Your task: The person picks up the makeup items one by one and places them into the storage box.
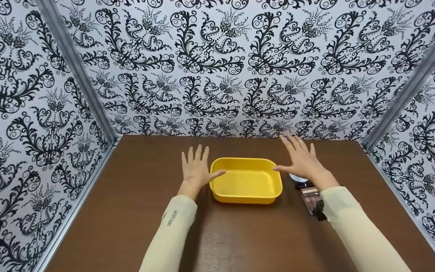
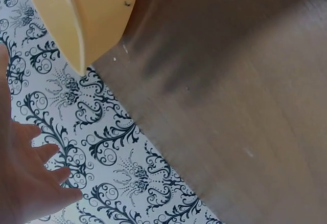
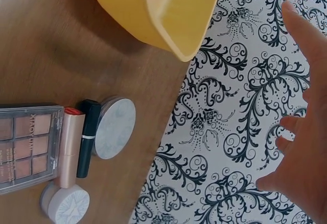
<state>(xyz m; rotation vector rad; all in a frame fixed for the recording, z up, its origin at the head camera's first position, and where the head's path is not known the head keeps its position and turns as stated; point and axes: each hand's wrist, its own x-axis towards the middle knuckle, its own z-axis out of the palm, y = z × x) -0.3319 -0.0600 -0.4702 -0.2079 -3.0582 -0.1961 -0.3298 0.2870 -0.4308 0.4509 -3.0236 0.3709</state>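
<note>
A yellow rectangular tub (image 1: 246, 199) rests on the brown table between the two hands. At its left, my left hand (image 1: 196, 170) is raised with fingers spread and straight, thumb pointing toward the tub. My right hand (image 1: 302, 160) is held up at the tub's right, its fingers also spread. Neither hand holds anything. Below the right hand lie cosmetics: an eyeshadow palette (image 3: 25, 150), a pink lipstick tube (image 3: 70, 147), a dark slim tube (image 3: 89, 137), a round pale compact (image 3: 115, 128) and a small round jar (image 3: 71, 203). In the head view the right hand and forearm partly cover them.
The brown table (image 1: 142, 226) is enclosed at the back and both sides by walls (image 1: 217, 75) with a black-and-white scroll pattern. Grey metal strips run along the wall corners. A dark object (image 1: 320, 211), its kind unclear, sits beside the right sleeve.
</note>
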